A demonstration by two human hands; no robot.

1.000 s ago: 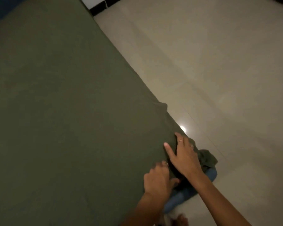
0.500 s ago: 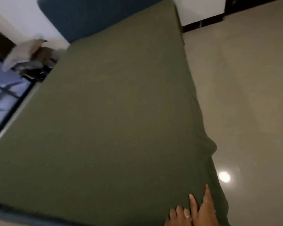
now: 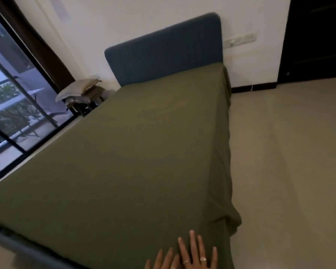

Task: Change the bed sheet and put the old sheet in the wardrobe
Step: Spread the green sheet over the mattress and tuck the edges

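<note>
While both hands lie flat with straight fingers at six o'clock, left hand (image 3: 164,260) beside right hand (image 3: 197,253), holding nothing, the green sheet (image 3: 136,162) covers the bed smoothly. Old sheet and wardrobe stay unseen, likely still pending.

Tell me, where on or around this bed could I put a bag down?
The green sheet lies bare from the blue headboard down to both hands, which press flat on its near right corner. The floor right of the bed is bare up to the dark door. The corner by the window is crowded with piled pillows.
</note>
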